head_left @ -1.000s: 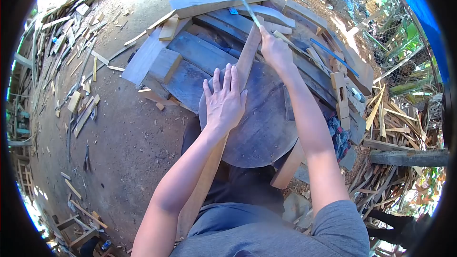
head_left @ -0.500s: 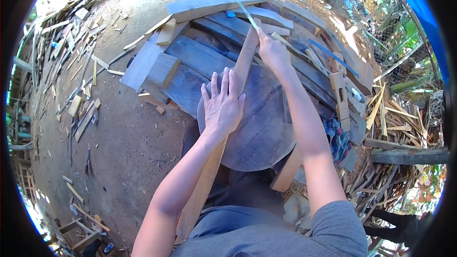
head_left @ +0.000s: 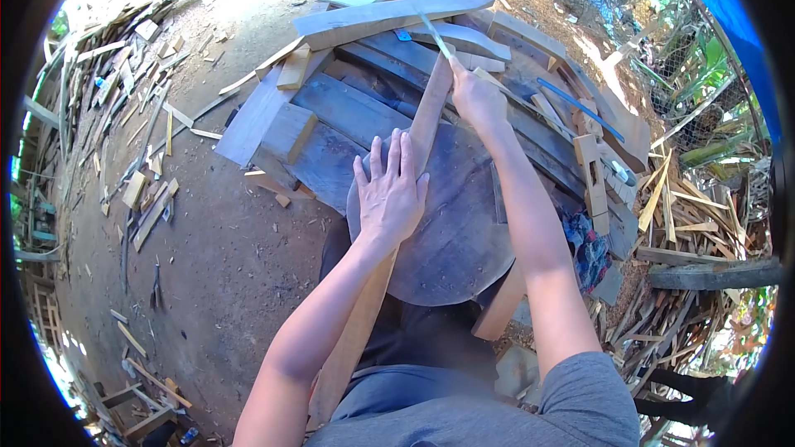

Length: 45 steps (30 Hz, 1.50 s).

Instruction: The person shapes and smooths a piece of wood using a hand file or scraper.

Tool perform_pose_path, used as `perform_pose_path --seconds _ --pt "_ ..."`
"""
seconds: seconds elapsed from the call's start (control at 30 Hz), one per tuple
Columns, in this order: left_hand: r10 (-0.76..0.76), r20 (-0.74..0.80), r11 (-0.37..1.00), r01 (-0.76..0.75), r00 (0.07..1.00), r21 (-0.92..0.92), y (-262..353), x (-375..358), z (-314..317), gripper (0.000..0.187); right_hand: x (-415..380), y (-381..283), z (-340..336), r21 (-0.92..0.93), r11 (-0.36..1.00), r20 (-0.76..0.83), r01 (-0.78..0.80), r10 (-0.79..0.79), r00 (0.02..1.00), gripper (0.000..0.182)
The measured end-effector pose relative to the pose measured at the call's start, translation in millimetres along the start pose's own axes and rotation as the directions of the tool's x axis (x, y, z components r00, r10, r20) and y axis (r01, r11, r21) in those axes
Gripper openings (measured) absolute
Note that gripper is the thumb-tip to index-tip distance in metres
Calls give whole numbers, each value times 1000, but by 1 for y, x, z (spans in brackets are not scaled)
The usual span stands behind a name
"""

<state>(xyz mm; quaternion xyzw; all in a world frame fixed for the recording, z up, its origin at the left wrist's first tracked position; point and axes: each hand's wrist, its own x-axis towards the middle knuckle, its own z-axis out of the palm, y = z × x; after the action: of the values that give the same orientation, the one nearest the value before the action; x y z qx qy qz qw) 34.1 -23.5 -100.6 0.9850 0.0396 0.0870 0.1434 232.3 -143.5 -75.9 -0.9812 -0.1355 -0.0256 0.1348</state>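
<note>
My left hand [head_left: 391,192] lies flat with fingers spread on a long, narrow wooden board [head_left: 356,327], pressing it against a round wooden disc [head_left: 455,232]. The board slants from beside my lap up to the far side of the disc. Beside the board's far end, my right hand [head_left: 480,101] is closed around a thin, pale, strip-like tool [head_left: 434,35]. The tool points away from me and up to the left, and its near end is hidden in my fist. I cannot make out its exact kind.
A curved plank [head_left: 389,18] lies across the stacked timber beyond the disc. A wooden block [head_left: 288,131] sits on the left, and a slotted wooden piece [head_left: 591,182] stands on the right. A blue strip [head_left: 580,108] rests on the timber. Scrap wood [head_left: 153,199] litters the ground.
The whole view has shifted slightly, so things sit a little lower. Both hands keep nearly the same places on the board and tool.
</note>
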Motion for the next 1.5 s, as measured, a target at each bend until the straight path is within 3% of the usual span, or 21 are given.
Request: perform_pose_path --seconds 0.1,0.2,0.3,0.43,0.5,0.67,0.77,0.9,1.03,1.17,1.23,1.37,1.5 --pt "-16 27 1000 16 1000 -3 1 -3 -2 70 -64 -13 -21 -120 993 59 25 -18 998 48" --pt "-9 22 1000 9 1000 -5 2 -3 -1 70 -68 -13 -24 -163 986 87 28 -14 996 49" --pt "10 -1 1000 -10 1000 -4 0 -1 0 70 -12 -4 -6 -47 999 -48 5 -7 999 48" --pt "6 5 1000 -6 1000 -6 1 -2 -1 70 21 -2 2 -48 999 -81 -24 20 997 48" --pt "-2 1 1000 2 1000 -14 0 0 -1 70 3 2 5 -6 1000 -37 4 -4 999 45" --pt "-10 18 1000 10 1000 -3 3 -2 -3 71 -71 -16 -21 -128 991 68 28 -19 997 51" --pt "-7 10 1000 7 1000 -4 2 -2 -2 71 -38 -6 -10 -86 995 -31 59 -62 998 50" --pt "9 4 1000 -9 1000 14 0 -1 -1 71 20 -10 -1 -19 999 9 -32 32 999 46" --pt "-1 11 1000 1 1000 0 0 0 -1 71 -11 -8 -5 44 999 4 -24 24 1000 46" --pt "-2 9 1000 2 1000 -7 2 -2 -1 71 -57 -7 -13 -6 1000 68 -18 19 998 43" --pt "-6 12 1000 6 1000 -10 1 -2 -2 70 -47 -8 -11 -54 998 32 12 -10 999 49" --pt "5 -2 1000 -5 1000 -2 0 -2 1 70 18 -2 4 70 997 -19 -18 19 1000 44" --pt "-4 14 1000 4 1000 -9 0 0 -2 70 12 0 5 75 997 -31 9 -7 999 45"
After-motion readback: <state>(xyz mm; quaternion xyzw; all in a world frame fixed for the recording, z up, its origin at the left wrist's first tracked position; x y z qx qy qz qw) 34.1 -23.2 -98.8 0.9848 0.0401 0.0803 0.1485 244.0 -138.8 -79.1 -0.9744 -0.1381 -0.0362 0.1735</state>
